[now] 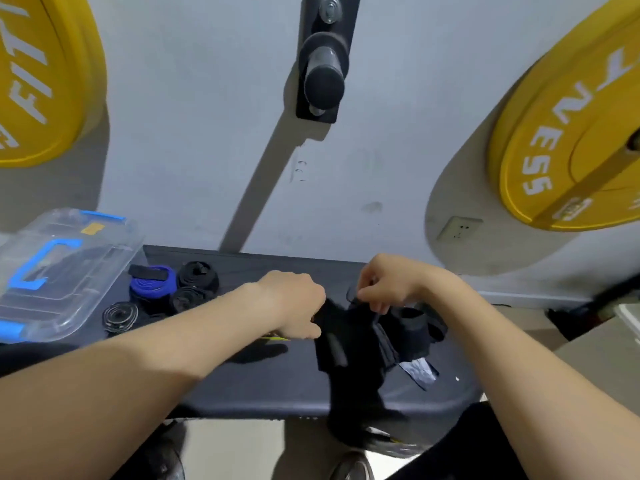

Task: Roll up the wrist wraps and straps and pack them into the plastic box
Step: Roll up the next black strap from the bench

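Observation:
A heap of loose black wraps and straps [363,348] lies on the dark bench [242,386], spilling over its near edge. My left hand [298,303] is closed on the heap's left side. My right hand [384,285] pinches a thin black strap end at the top of the heap. Left of my hands sit finished rolls: a blue one [152,285], two black ones [197,275] [188,299] and a grey-edged one [119,315]. The clear plastic box [59,271] with blue clips stands at the bench's left end, dark items showing through it.
Yellow weight plates hang on the wall at far left [38,74] and at right [571,133]. A black wall peg [323,74] sticks out above the bench. A wall socket [459,228] is at the right. Shoes [351,465] show on the floor below.

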